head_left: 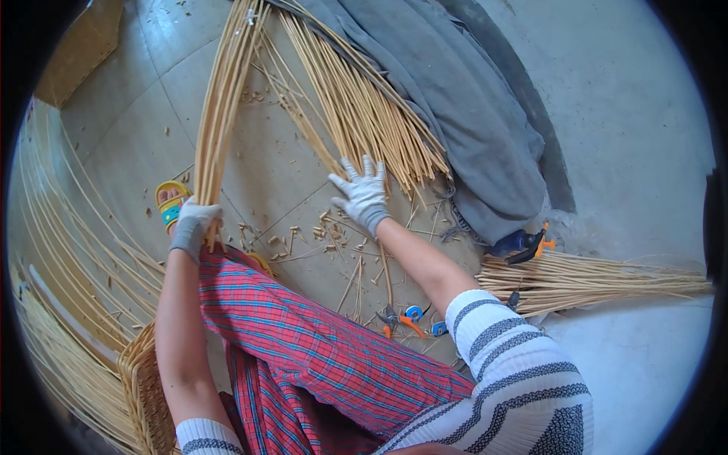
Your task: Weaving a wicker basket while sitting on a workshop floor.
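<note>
My left hand (196, 221), in a pale work glove, is wrapped round the near end of a bundle of rattan canes (227, 102). The bundle slants up and away toward the top of the view. My right hand (361, 196), also gloved, has its fingers spread over the near ends of a second, larger pile of canes (356, 98). A few thinner loose canes (303, 125) lie between the two, their near ends by my right fingertips. Part of the larger pile lies under a grey cloth (447, 98).
Cut cane scraps (330, 231) litter the tiled floor. Orange-handled pliers (398, 322) and a blue tape measure (413, 312) lie by my right forearm. Another cane bundle (591, 280) and a blue-and-orange tool (523, 244) are at right. A half-woven basket (140, 371) with long stakes stands at left.
</note>
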`<action>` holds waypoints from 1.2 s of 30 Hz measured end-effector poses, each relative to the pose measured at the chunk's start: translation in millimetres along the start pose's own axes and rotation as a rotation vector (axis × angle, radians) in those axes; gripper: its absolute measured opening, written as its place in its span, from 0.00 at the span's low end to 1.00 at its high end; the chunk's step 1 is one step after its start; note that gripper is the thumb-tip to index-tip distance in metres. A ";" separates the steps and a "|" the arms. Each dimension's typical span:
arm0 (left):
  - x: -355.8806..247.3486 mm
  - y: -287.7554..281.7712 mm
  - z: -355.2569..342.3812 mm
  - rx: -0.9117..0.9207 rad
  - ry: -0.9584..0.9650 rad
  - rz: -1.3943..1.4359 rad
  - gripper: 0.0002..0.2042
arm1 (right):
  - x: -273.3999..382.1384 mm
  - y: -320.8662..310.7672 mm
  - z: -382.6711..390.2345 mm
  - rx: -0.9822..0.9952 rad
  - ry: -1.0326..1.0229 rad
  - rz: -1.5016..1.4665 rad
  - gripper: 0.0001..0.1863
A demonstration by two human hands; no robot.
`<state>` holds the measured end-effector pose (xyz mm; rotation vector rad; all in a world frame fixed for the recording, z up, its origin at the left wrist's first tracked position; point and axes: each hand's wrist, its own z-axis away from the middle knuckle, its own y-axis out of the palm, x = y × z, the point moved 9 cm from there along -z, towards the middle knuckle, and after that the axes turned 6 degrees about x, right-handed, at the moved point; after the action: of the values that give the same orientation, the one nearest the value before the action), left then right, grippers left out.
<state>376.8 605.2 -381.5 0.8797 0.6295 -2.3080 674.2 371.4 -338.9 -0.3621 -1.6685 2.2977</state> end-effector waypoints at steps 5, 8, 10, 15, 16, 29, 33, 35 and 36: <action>23.8 -96.8 -31.4 -0.303 0.060 -0.541 0.15 | -30.4 27.2 -1.2 0.140 0.032 0.011 0.33; -33.3 -143.4 30.9 -0.591 -0.020 -0.759 0.19 | -38.5 30.8 0.7 0.199 0.055 0.045 0.33; -53.1 -165.6 59.5 -0.697 -0.081 -0.868 0.17 | -33.9 34.1 0.2 0.244 0.039 0.051 0.35; -60.0 -123.7 59.6 -0.216 -0.215 -0.523 0.13 | -31.6 33.9 -1.5 0.212 0.017 -0.001 0.36; -63.2 -102.7 61.9 -0.098 -0.141 -0.359 0.14 | -30.6 33.5 -2.6 0.193 0.012 0.004 0.36; -113.1 61.5 292.2 0.255 -0.264 -0.036 0.08 | -46.2 49.4 -0.4 0.134 0.061 -0.016 0.33; -97.1 66.8 461.7 0.179 -0.475 0.072 0.09 | -35.0 43.7 -4.2 0.131 0.038 -0.037 0.33; -59.3 64.8 577.6 0.193 -0.509 0.069 0.13 | -29.3 41.8 -6.1 0.119 0.032 -0.080 0.33; -57.8 61.6 577.4 0.204 -0.509 0.066 0.13 | -34.8 44.4 -3.8 0.162 0.037 -0.063 0.34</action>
<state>202.4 233.6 33.2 0.3576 0.1458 -2.4274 704.5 348.9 -381.0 -0.3105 -1.4442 2.3450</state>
